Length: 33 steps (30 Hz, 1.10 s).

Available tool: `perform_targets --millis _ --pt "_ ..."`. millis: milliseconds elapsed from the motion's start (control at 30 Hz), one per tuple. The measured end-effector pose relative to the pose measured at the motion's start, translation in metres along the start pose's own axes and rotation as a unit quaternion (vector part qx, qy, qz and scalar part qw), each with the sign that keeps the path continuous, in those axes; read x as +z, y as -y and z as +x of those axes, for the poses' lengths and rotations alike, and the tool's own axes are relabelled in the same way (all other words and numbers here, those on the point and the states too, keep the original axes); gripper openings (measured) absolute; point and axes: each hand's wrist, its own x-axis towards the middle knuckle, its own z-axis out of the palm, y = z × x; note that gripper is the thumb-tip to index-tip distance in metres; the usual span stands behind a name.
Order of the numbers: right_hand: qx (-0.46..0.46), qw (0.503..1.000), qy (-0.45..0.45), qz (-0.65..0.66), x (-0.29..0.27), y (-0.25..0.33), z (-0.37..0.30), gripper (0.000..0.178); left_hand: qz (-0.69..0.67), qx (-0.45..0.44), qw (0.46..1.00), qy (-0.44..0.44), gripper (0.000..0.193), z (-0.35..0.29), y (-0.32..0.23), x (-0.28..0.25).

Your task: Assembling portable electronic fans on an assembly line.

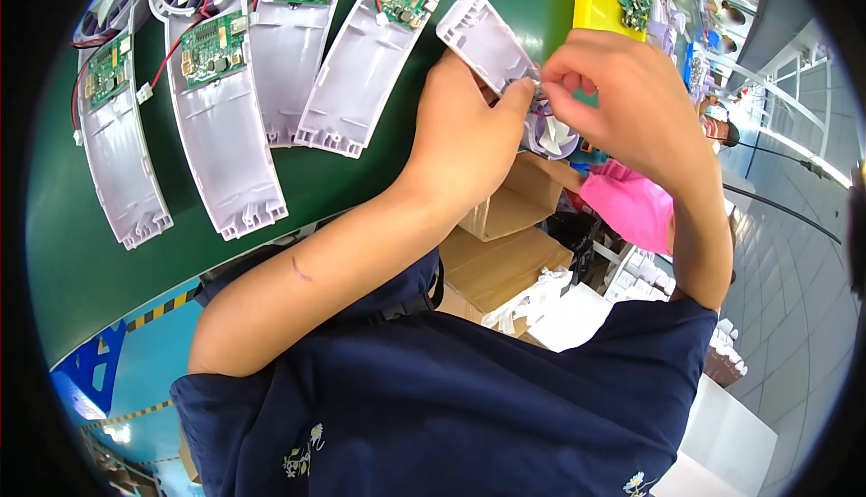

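My left hand (465, 141) is closed round a lavender plastic fan housing half (487, 41), its thumb pressing near the middle. The shell's hollow inside faces up, and a small fan with white blades (550, 136) sits at its lower end. Over the joint between shell and fan, my right hand (622, 91) is closed in a pinch, fingertips close to the left thumb. A bit of red wire (545, 114) shows just below those fingertips. Whatever lies between them is too small and covered to make out.
Several similar housing halves (221, 136) with green circuit boards (214, 50) lie to the left on the green table (54, 262). A yellow tray (595, 1) holds more boards at the far right. Beyond the table edge are a cardboard box (505, 213) and a person's pink sleeve (627, 204).
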Motion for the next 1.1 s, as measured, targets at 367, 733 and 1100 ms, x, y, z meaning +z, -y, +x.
perform_targets --millis 367,733,1100 --pt "-0.087 0.989 0.011 -0.115 -0.004 0.003 0.006 0.007 -0.03 -0.004 0.999 0.03 0.029 -0.003 0.0 -0.004" --pt "-0.086 0.99 -0.029 -0.106 0.005 0.012 0.002 0.012 0.003 0.017 1.0 0.024 0.03 -0.004 -0.003 -0.005" --pt "-0.029 0.996 -0.045 -0.069 0.008 0.01 -0.002 0.009 -0.007 0.04 0.999 0.014 0.031 0.0 0.005 0.0"
